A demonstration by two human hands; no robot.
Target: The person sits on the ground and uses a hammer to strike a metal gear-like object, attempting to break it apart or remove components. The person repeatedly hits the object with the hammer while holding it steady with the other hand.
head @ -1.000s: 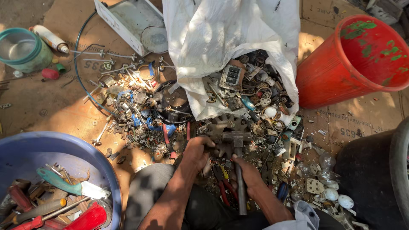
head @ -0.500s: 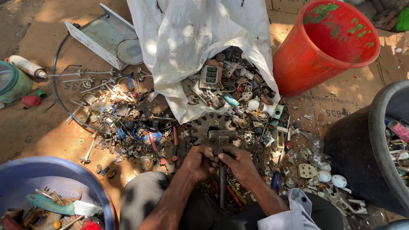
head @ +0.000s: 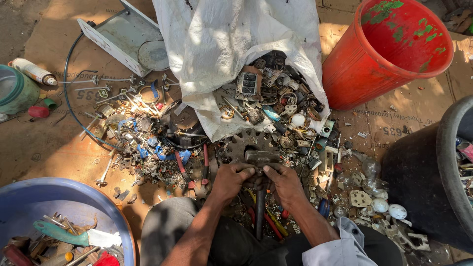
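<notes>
Ground: we sit on flat brown cardboard [head: 404, 118] in the sun, with scrap all around us.
Hammer: the hammer [head: 260, 158] stands in front of our knees, its metal head up and its handle running down between our legs.
Feel: we think it is heavy, hard and stiff, and will not break.
Left hand: our left hand [head: 230, 180] is closed around something small just under the hammer head.
Right hand: our right hand [head: 285, 183] is curled shut there too, touching the left.
Best hold: the long handle, low down.
Close by: a rusty gear wheel [head: 246, 143], and a white sack [head: 231, 44] spilling junk.
Edges: a red bucket [head: 389, 54], a black tub [head: 443, 162] and a blue basin [head: 59, 207] box us in.
Room: only a little bare cardboard to our right.
</notes>
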